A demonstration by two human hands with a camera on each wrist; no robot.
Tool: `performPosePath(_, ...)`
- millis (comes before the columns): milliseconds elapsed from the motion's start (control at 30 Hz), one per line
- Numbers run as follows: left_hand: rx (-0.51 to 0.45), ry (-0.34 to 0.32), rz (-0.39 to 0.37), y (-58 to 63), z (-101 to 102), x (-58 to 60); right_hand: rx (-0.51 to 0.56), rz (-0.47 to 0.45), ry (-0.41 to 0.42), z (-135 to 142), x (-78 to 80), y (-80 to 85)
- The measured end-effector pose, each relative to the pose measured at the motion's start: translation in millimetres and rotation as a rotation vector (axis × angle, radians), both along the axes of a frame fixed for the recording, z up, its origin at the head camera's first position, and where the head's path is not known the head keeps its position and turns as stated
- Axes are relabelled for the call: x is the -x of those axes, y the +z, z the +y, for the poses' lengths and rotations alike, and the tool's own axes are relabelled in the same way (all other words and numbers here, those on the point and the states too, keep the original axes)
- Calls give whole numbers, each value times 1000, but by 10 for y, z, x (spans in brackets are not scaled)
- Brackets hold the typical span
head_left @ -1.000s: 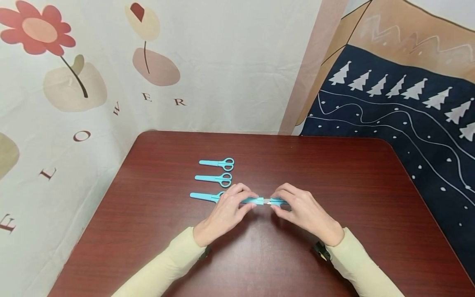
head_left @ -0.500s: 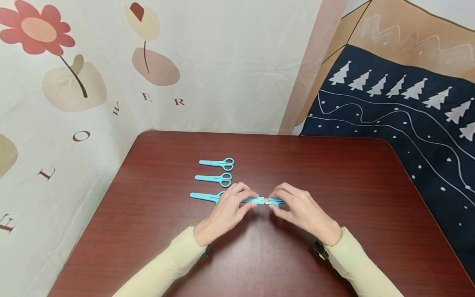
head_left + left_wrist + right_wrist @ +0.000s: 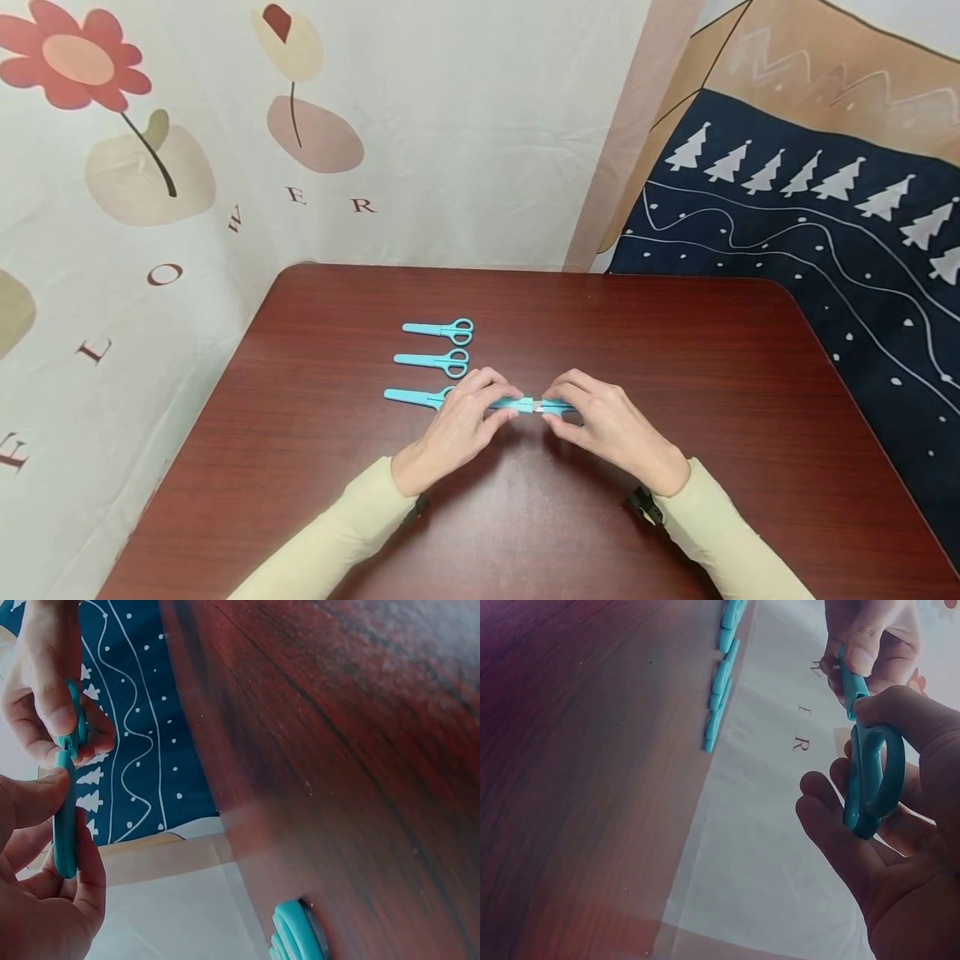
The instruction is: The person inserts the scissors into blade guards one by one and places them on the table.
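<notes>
My left hand (image 3: 461,417) pinches a turquoise blade cover (image 3: 522,406) between thumb and fingers. Facing it, my right hand (image 3: 609,421) holds a small pair of turquoise scissors (image 3: 556,407) by the handle end. A short stretch of pale blade shows between cover and handles; the rest of the blades is inside the cover. In the right wrist view the handle loop (image 3: 891,774) stands out between thumb and fingers. The left wrist view shows the cover (image 3: 65,825) lined up with the scissors, held above the table.
Three more covered turquoise scissors lie in a column on the dark red table (image 3: 675,350): a far pair (image 3: 426,330), a middle pair (image 3: 422,360) and a near pair (image 3: 411,397), whose handles my left hand partly hides. A flower-print cloth (image 3: 465,125) hangs behind.
My right hand has shifted slightly left with the scissors, and less bare blade shows between handles and cover. The left hand and the three lying scissors stay put.
</notes>
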State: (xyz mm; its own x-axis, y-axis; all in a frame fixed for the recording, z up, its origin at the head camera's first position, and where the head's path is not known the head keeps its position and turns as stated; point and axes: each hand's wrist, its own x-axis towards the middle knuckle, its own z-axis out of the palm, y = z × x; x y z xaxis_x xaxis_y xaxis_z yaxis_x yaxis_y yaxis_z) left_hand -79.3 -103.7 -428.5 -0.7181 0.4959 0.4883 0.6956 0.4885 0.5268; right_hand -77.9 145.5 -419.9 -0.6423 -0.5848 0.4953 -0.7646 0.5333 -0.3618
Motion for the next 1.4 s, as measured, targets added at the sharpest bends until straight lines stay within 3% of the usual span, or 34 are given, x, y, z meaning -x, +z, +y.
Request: performPosePath(1400, -9, 8, 18, 22, 29, 8, 13, 2, -8, -44, 9, 13)
